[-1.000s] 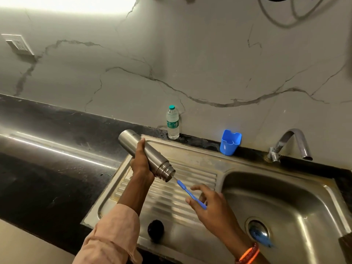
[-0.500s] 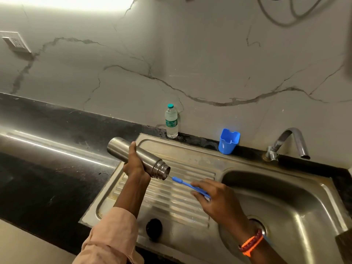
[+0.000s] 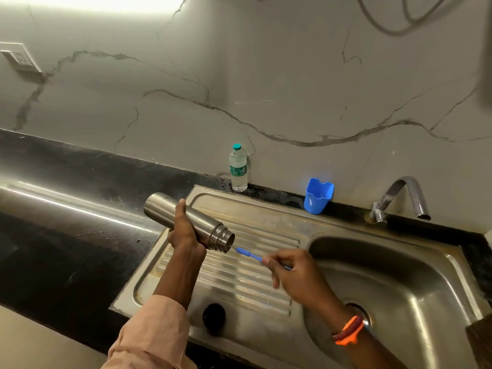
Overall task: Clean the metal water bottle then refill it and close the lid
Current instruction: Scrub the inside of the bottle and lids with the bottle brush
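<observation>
Left hand (image 3: 186, 233) wraps its fingers around the middle of the metal water bottle (image 3: 189, 222), holding it nearly level above the ribbed drainboard of the steel sink (image 3: 266, 209), base toward the dark counter (image 3: 66, 209) and open threaded mouth pointing right. Right hand (image 3: 295, 275) pinches the blue brush handle (image 3: 249, 254) between thumb and fingertips, its thin stem running into the bottle's mouth, so the hand sits just right of and slightly below the opening, near the basin's edge. A round black lid (image 3: 213, 315) lies on the drainboard's front part, below the bottle and between the two forearms. At the wall stand a small plastic water bottle (image 3: 238, 169), a blue cup (image 3: 318, 195) and the tap (image 3: 402, 198). Compared with half a second ago, the bottle lies a little flatter, and the right hand has shifted its grip farther back, so more blue handle shows between fingers and mouth.
</observation>
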